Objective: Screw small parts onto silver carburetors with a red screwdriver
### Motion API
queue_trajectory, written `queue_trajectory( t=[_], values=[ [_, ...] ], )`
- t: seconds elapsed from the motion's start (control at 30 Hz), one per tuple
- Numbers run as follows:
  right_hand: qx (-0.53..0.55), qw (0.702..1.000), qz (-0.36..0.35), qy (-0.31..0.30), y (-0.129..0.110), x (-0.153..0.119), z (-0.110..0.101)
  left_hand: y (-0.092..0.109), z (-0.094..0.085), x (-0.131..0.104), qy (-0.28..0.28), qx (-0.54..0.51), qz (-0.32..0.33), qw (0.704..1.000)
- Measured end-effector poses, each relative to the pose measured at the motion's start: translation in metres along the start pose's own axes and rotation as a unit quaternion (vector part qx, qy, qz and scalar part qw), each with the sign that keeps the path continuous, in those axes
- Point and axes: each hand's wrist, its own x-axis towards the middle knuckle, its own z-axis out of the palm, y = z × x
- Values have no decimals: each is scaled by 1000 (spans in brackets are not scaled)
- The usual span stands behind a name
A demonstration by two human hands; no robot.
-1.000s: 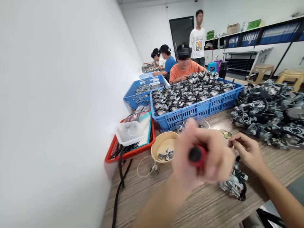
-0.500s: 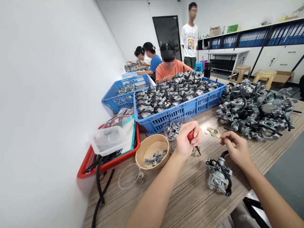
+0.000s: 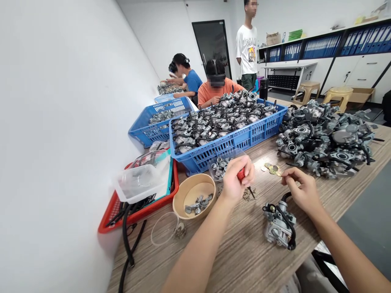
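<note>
My left hand [image 3: 236, 179] is closed around the red handle of a screwdriver [image 3: 242, 174], its dark shaft slanting down towards small loose screws [image 3: 247, 196] on the table. Thumb and forefinger of my right hand [image 3: 301, 187] pinch the edge of a thin brass disc [image 3: 278, 173], beside a little group of similar flat discs [image 3: 270, 167]. Just below my right hand, a metal carburetor [image 3: 279, 228] with a black hose rests by itself on the wooden table.
A blue crate [image 3: 229, 142] full of carburetors stands ahead, with a large carburetor heap [image 3: 330, 138] to its right. Leftward are a round tan tub [image 3: 180, 193] of metal pieces, a red basket [image 3: 143, 213] and black hoses [image 3: 128, 248]. A co-worker [image 3: 207, 91] sits behind the crate.
The view has shifted slightly. My left hand still grips the screwdriver, and my right fingertips stay at the disc. The carburetor has not visibly moved on the table.
</note>
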Motion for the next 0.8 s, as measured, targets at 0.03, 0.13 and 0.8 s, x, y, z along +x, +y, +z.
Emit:
queue_trajectory(
  t=[0.03, 0.13, 0.8],
  values=[
    [2, 1000, -4, 4, 0, 0, 0, 4, 1, 0, -1, -2, 5, 1000],
    [8, 999, -27, 24, -2, -8, -3, 19, 5, -3, -7, -7, 21, 1000],
    [25, 972, -230, -53, -38, -90, -9, 71, 50, -38, -53, 17, 37, 998]
  ],
)
